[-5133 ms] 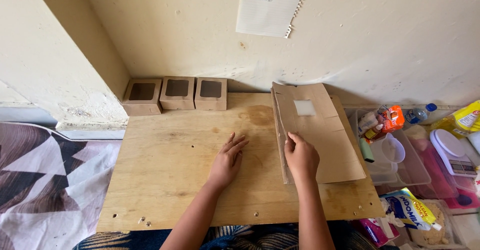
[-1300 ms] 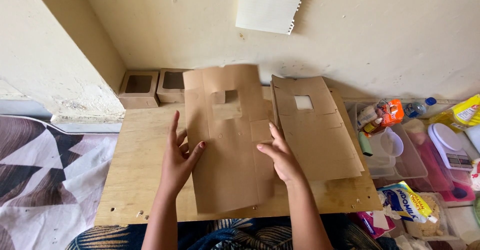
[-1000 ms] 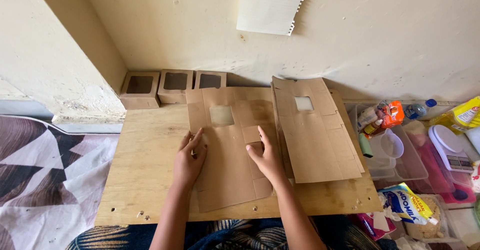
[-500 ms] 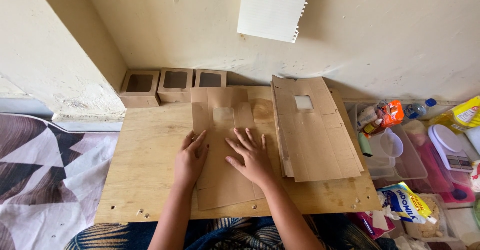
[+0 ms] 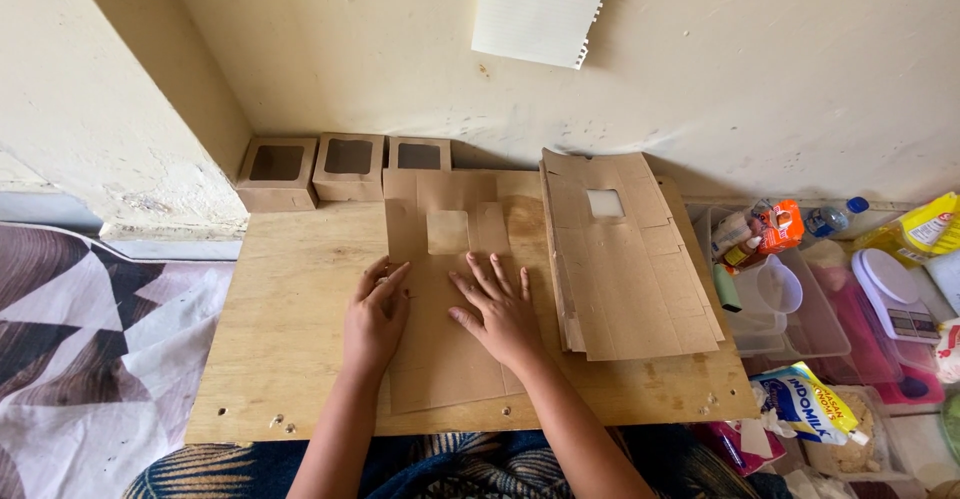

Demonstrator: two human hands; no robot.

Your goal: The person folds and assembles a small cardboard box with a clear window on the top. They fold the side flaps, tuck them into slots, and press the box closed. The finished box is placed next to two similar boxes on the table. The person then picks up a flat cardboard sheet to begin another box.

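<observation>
Two flat, open hands press a brown windowed carton blank, gripping nothing.

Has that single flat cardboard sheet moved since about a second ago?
Yes. The flat cardboard sheet went from raised upright to lying flat on the plywood board, beside the cardboard stack.

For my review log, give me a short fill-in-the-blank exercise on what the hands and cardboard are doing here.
1. Both hands press on a flat cardboard sheet lying on the ___ board.
2. The right hand lies flat with its fingers ___.
3. Behind the left hand, ___ small folded boxes line the wall.
4. The stack of sheets lies to the ___ of the hands.

Missing: wooden; spread; three; right
</observation>
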